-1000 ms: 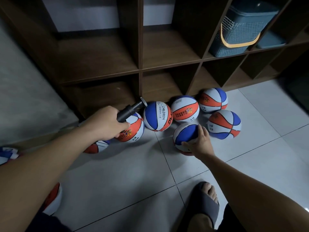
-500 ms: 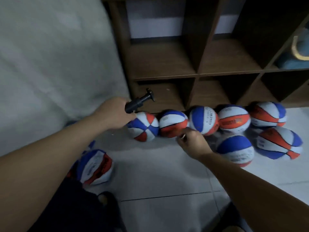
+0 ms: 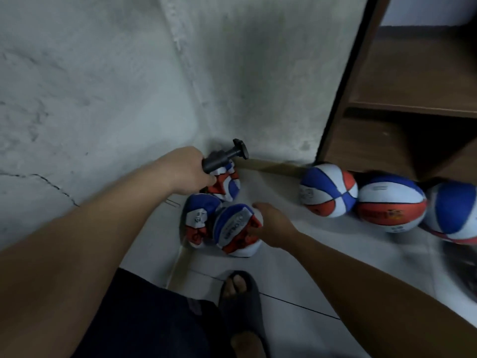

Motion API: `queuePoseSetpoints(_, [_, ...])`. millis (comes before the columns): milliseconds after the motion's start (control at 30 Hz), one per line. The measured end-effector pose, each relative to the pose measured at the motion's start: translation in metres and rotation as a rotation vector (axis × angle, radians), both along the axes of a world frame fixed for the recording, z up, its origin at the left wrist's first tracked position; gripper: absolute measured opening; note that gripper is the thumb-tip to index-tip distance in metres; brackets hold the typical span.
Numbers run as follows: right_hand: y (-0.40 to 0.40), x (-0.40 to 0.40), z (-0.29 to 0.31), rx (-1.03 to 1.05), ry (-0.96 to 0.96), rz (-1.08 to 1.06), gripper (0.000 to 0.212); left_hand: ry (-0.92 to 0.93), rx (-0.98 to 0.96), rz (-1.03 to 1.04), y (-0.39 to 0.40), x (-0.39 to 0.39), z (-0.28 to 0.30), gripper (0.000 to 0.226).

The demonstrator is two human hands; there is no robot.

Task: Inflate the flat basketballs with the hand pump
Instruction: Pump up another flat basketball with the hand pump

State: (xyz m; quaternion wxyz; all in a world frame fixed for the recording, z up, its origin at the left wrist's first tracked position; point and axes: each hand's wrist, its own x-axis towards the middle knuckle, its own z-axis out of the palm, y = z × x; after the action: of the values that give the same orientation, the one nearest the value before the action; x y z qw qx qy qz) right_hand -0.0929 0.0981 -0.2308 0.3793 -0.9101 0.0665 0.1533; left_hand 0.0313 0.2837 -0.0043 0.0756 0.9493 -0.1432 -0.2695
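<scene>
Three flat, crumpled red, white and blue basketballs lie in the corner by the wall: one at the back point(image 3: 225, 182), one at the left point(image 3: 196, 219) and the nearest one point(image 3: 233, 232). My right hand point(image 3: 275, 224) grips the nearest flat basketball at its right side, fingers curled into its folds. My left hand point(image 3: 184, 168) holds the black hand pump point(image 3: 224, 156) by its barrel just above the back ball, its T-handle pointing up and right. Three inflated basketballs point(image 3: 328, 190) point(image 3: 390, 203) point(image 3: 452, 212) sit in a row to the right.
A rough grey wall point(image 3: 116, 86) fills the left and back. A dark wooden shelf unit point(image 3: 413, 81) stands at the right, above the inflated balls. My foot in a dark slipper point(image 3: 240, 295) rests on the pale tiled floor point(image 3: 296, 275).
The view has swung left to the wall corner. My right hand left the row of inflated balls and took hold of a flat ball. My left hand kept the pump.
</scene>
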Motion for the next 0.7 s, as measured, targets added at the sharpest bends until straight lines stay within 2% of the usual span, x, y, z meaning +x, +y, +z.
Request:
queuePoseSetpoints(200, [0.032,0.053,-0.042,-0.053,0.096,0.108,0.104,0.021,0.048,0.030,0.005,0.018,-0.013,0.027])
queuePoseSetpoints(300, [0.036,0.064,-0.057,-0.098,0.085,0.147,0.106,0.041,0.062,0.063,0.008,0.023,-0.014,0.026])
queuePoseSetpoints(433, [0.033,0.067,-0.068,-0.160,-0.008,0.093,0.090,0.047,0.062,0.083,0.009,0.028,-0.015,0.029])
queuePoseSetpoints(533, [0.025,0.059,-0.068,-0.208,-0.056,0.107,0.054,0.067,0.064,0.083,0.005,0.028,-0.015,0.029])
queuePoseSetpoints(600, [0.017,0.050,-0.066,-0.155,-0.056,0.080,0.032,0.075,0.047,0.085,0.001,0.027,-0.012,0.027])
queuePoseSetpoints(700, [0.004,0.030,-0.054,-0.040,-0.049,0.015,0.021,0.062,-0.010,0.058,-0.013,0.021,-0.003,0.024])
